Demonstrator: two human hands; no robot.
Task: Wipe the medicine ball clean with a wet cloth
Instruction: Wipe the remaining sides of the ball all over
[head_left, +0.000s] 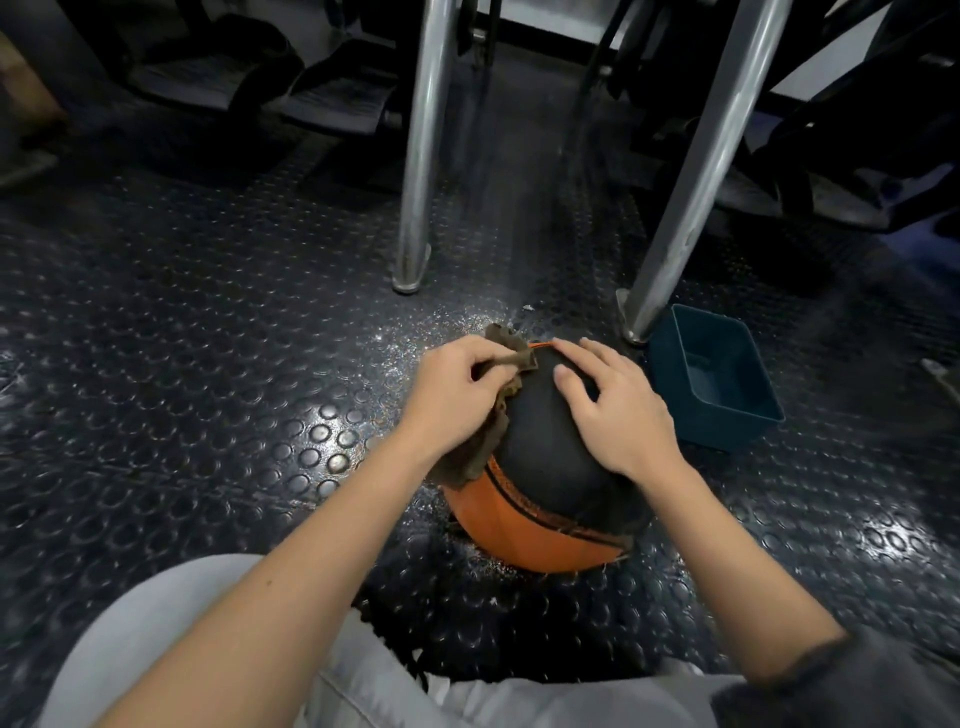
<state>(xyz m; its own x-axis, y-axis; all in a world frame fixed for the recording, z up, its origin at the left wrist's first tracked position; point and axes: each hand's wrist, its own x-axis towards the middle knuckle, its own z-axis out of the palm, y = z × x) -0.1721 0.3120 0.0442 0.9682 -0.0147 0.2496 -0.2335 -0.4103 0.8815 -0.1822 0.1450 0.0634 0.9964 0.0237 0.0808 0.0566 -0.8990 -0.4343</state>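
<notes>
Two hands are on the medicine ball (545, 447), a black and orange ball that sits on the studded dark floor (208, 364) just ahead of the person's grey-trousered legs. The left hand (457, 395) has its grip closed: thumb and curled fingers pinch a brown cloth (475, 465), which drapes down the ball's upper left side. The right hand (618, 410) has a slack grip, its fingers straight and spread, lying flat on the ball's black top and holding nothing. Wet speckles glint on the floor around the ball. A blue tub (737, 428) stands just to the ball's right, beside one of two chrome legs (701, 171).
</notes>
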